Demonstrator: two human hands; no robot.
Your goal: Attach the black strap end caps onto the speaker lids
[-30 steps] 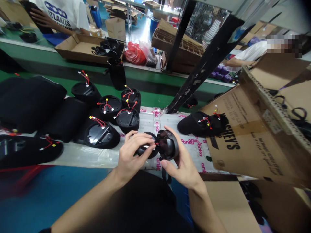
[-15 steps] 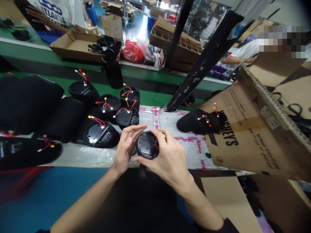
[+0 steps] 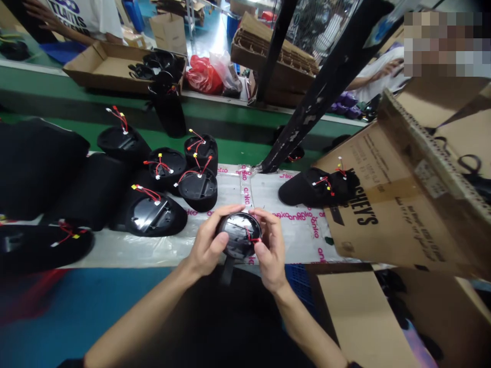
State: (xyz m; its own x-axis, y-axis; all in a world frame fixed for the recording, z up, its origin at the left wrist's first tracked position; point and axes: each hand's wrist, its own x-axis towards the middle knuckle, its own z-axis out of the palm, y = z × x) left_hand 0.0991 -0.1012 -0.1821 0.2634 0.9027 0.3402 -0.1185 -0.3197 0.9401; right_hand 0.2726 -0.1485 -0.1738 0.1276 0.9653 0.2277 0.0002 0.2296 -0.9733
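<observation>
Between my two hands is a black cylindrical housing (image 3: 238, 240) with a glossy round end facing up. My left hand (image 3: 209, 243) wraps its left side, the thumb lying on the rim. On the opposite side my right hand (image 3: 271, 248) grips it, its thumb close to a short red wire (image 3: 251, 237) on the end face. A dark strap (image 3: 227, 270) hangs below the housing. To the left stand several similar black housings (image 3: 157, 214) with red wires and small white or yellow connectors. Another wired housing (image 3: 301, 189) lies to the right, beside a carton.
A large cardboard carton (image 3: 402, 214) leans at the right. The bench (image 3: 126, 253) has a plastic covering printed in pink. A slanted black post (image 3: 307, 112) rises behind it. Across the green strip (image 3: 215, 122), a shallow box (image 3: 95, 66) holds black parts. Other people work there.
My left hand has closed from a flat pose onto the housing. My right hand has shifted its grip to the right side, and the housing's glossy end has turned, its red wire now near my right thumb.
</observation>
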